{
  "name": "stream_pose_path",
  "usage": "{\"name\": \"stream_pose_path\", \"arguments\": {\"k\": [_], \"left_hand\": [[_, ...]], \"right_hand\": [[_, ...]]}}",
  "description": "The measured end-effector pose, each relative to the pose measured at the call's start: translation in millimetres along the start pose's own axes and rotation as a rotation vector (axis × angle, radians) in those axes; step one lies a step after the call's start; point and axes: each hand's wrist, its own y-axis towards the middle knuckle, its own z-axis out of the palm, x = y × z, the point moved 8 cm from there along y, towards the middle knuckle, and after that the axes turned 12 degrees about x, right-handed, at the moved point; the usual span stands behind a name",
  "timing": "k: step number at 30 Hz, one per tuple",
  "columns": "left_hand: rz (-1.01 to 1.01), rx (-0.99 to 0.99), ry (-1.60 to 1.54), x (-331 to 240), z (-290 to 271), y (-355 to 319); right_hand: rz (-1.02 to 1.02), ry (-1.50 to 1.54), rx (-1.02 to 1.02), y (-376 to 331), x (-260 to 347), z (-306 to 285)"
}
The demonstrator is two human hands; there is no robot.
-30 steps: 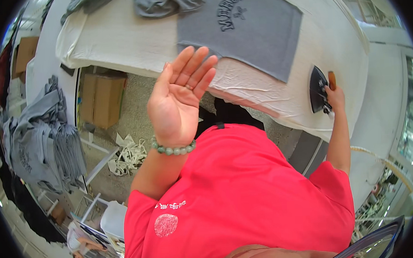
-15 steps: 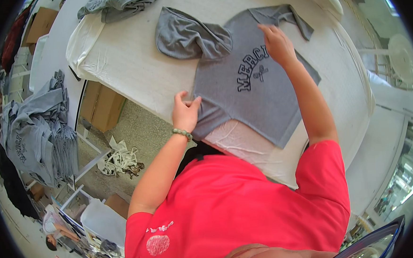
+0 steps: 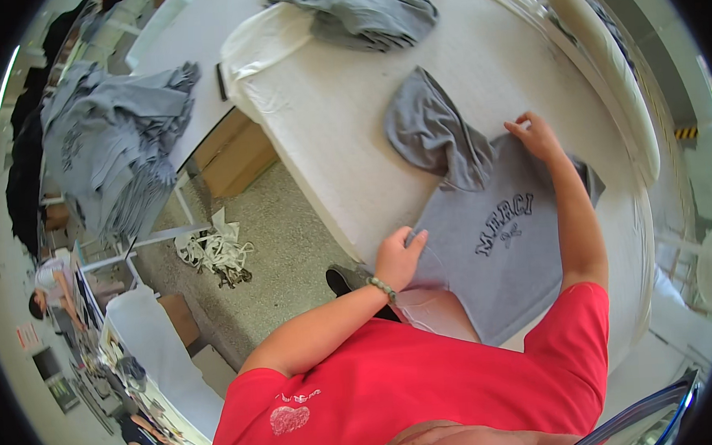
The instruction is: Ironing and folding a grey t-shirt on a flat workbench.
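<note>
A grey hooded sweatshirt (image 3: 490, 284) with dark lettering across it lies spread on the white-covered table (image 3: 342, 133) in front of me. Its hood (image 3: 432, 128) is bunched toward the far side. My left hand (image 3: 400, 258), with a beaded bracelet at the wrist, is closed on the garment's left edge by the sleeve. At the far edge, near the shoulder beside the hood, my right hand (image 3: 535, 136) has its thumb and fingers pinched on the cloth. Part of the right sleeve is hidden behind my right forearm.
A pile of grey garments (image 3: 376, 13) sits at the table's far end. More grey garments (image 3: 115, 147) hang stacked on a stand at left. Below are a cardboard box (image 3: 234, 156) and white scraps (image 3: 215, 251) on the floor. A padded roll (image 3: 604, 77) edges the far right. People are in the left background.
My view has shifted, so the table and sweatshirt appear lower and farther right. My right hand has moved from over the sweatshirt to its far edge near the hood. My left hand stays at the left edge.
</note>
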Motion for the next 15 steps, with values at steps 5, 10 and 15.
{"name": "stream_pose_path", "arguments": {"k": [5,10,15], "left_hand": [[0.072,-0.042,-0.049,-30,-34,-32],[0.238,-0.133,0.196,-61,-179,-65],[0.527,-0.794,0.415,-135,-402,-222]], "right_hand": [[-0.106,0.042,0.165,1,111,59],[-0.49,0.178,0.104,2,263,41],[-0.724,0.545,-0.219,-68,468,-53]]}}
